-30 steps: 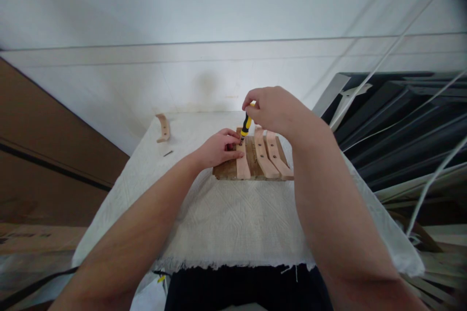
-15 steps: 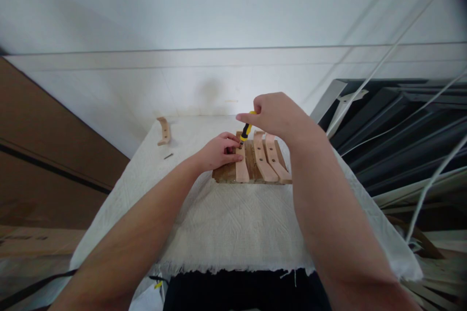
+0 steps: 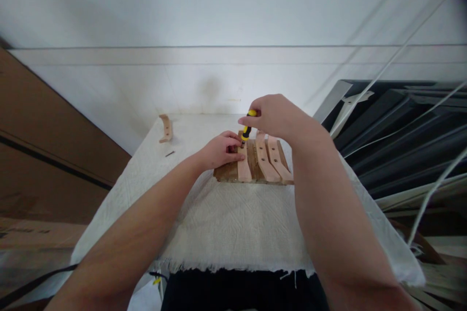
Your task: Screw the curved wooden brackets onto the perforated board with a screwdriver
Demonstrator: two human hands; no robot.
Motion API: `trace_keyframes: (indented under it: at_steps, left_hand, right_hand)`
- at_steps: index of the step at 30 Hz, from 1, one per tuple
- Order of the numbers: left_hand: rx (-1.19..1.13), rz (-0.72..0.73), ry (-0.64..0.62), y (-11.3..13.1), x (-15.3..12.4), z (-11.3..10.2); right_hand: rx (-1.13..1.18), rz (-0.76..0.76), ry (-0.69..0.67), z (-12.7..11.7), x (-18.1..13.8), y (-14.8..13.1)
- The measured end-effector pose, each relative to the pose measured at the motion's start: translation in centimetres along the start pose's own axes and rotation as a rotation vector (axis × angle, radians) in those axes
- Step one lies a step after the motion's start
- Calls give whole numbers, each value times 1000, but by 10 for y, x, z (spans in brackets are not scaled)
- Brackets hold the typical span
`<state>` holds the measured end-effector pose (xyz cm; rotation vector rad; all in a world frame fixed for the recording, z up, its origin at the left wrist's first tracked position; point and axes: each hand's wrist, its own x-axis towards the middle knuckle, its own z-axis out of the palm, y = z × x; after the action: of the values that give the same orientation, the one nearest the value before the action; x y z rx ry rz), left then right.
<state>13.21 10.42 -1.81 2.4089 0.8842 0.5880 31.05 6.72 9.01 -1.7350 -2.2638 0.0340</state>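
My right hand (image 3: 270, 115) grips a yellow and black screwdriver (image 3: 246, 131), tilted, its tip down at a hole near the far end of a pale wooden hook (image 3: 243, 169). That hook lies on a brown wooden board (image 3: 226, 173). From the left side, my left hand (image 3: 223, 149) pinches the hook, fingers and thumb closed on its edge by the screwdriver tip. Two more wooden hooks, a nearer one (image 3: 266, 165) and one further right (image 3: 278, 163), lie on the board with dark screw heads in them.
A loose wooden hook (image 3: 167, 129) and a small screw (image 3: 170, 153) lie at the left on the white cloth (image 3: 233, 233) over the table. Brown cardboard (image 3: 54, 146) stands left, dark panels (image 3: 394, 121) and white cords right, a white wall (image 3: 211, 77) behind.
The camera view has shifted slightly. My right hand has turned a little around the screwdriver, showing more of its yellow end. My left hand stays on the hook.
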Motion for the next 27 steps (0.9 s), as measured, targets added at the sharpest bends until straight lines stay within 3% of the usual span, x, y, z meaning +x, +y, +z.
trace_keyframes:
  at_steps: [4, 9, 12, 17, 24, 27]
  left_hand:
    - [-14, -3, 6, -2, 0, 1]
    - [-14, -31, -14, -2, 0, 0]
    - [-6, -32, -18, -1, 0, -1]
    - [-19, -28, 1, -2, 1, 0]
    - [-23, -41, -1, -2, 0, 1]
    - [-28, -47, 2, -2, 0, 2]
  right_hand:
    - [-27, 29, 52, 8, 6, -2]
    - [48, -46, -19, 2, 0, -2]
    - [-20, 5, -92, -5, -4, -1]
    - [-132, 138, 11, 1, 0, -7]
    - [-67, -78, -21, 7, 0, -13]
    - [-91, -72, -25, 5, -2, -13]
